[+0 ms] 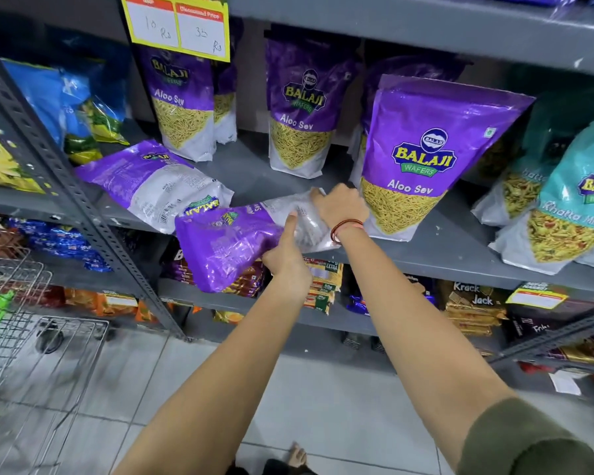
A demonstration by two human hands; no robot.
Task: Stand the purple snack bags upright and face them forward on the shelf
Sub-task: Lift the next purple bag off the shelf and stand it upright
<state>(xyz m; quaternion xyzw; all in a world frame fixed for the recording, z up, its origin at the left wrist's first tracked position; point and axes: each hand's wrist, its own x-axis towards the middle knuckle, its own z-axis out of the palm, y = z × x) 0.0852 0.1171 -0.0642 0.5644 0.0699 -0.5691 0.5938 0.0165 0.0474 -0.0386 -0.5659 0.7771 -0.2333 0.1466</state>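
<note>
A purple snack bag (pixel 234 245) is held at the front edge of the grey shelf (pixel 453 241), lying flat w/ its back side up, long axis running left-right: clear bottom end to the right, top seal hanging off the edge lower left. The right hand (pixel 340 205) is closed over the bottom end, fingers curled (pinch prob., tips hidden), while the left hand (pixel 287 260) is clamped at mid-bag, thumb pressed on top, so the bottom end must be swung down to stand it. A second bag (pixel 151 181) is lying face-down just to the left; three upright bags (pixel 302 108) are seen facing fwd.
</note>
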